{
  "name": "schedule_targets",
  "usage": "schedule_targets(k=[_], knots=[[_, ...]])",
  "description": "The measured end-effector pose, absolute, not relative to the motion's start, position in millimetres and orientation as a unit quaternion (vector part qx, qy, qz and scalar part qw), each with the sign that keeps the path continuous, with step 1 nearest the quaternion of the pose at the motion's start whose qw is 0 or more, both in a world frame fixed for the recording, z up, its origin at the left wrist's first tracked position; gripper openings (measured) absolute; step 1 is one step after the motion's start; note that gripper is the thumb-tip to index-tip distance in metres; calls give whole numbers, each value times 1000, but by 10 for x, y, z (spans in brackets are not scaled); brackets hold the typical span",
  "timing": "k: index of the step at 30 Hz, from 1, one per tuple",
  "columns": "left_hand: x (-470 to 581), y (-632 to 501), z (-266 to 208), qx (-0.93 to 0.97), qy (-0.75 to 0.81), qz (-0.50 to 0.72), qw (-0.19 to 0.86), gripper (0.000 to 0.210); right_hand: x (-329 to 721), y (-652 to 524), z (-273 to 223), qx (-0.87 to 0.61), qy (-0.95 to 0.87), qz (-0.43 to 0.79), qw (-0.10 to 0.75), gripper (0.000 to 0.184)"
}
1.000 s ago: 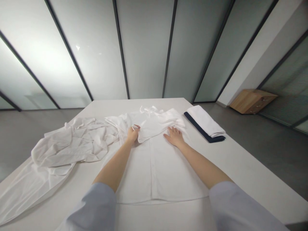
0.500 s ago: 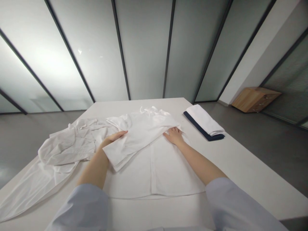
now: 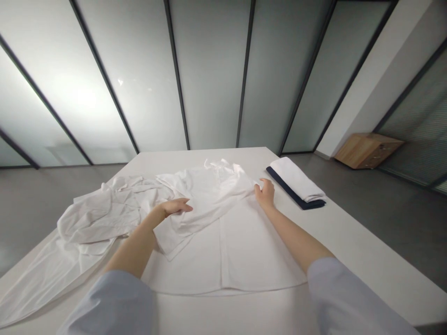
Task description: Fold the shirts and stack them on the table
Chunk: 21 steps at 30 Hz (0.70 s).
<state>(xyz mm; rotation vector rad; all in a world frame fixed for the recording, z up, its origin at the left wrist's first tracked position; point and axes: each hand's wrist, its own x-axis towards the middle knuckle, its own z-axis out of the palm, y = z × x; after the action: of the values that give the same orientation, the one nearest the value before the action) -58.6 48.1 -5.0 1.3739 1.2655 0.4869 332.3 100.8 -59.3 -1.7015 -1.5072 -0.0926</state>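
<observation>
A white shirt (image 3: 223, 232) is spread at the desk's (image 3: 366, 265) centre. Its sleeve is pressed by the flat, spread left hand (image 3: 173, 206); its 2 o'clock shoulder is pinched by the right hand (image 3: 266, 192). Light, limp cloth, probably best held at seams.

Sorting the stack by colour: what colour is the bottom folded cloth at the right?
Dark navy cloth, under a white one; head view.

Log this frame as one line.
left hand: flat on folded sleeve | right hand: grips shirt edge | pile: left | folded stack: right
</observation>
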Motion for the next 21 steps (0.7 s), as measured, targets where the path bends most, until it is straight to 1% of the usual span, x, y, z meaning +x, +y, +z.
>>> schedule_targets(k=[1, 3, 5, 7, 10, 12, 14, 16, 19, 21], knots=[[-566, 480, -26, 585, 539, 206, 570, 53, 3340, 1043, -600, -683, -615, -22, 393, 42], [-506, 471, 41, 584, 523, 166, 598, 57, 3365, 1116, -618, -701, -637, 12, 322, 44], [-432, 449, 112, 581, 492, 136, 634, 58, 3393, 1190, -631, -718, -643, 34, 266, 40], [-371, 424, 160, 572, 463, 167, 657, 55, 3434, 1258, -635, -726, -638, 52, 252, 35], [-354, 423, 161, 557, 440, 239, 663, 52, 3520, 1332, -632, -733, -622, 79, 264, 31], [-394, 469, 121, 566, 467, 204, 648, 50, 3578, 1360, -634, -740, -613, 77, 267, 31], [-443, 552, 72, 597, 529, 124, 590, 45, 3625, 1377, -636, -745, -610, 68, 261, 31], [-460, 655, 30, 647, 586, 92, 479, 38, 3650, 1394, -631, -746, -614, 62, 250, 35], [-367, 795, -29, 735, 616, 143, 246, 28, 3637, 1427, -605, -737, -625, 50, 252, 39], [-244, 853, -95, 773, 604, 162, 105, 28, 3599, 1447, -584, -728, -631, 45, 266, 40]])
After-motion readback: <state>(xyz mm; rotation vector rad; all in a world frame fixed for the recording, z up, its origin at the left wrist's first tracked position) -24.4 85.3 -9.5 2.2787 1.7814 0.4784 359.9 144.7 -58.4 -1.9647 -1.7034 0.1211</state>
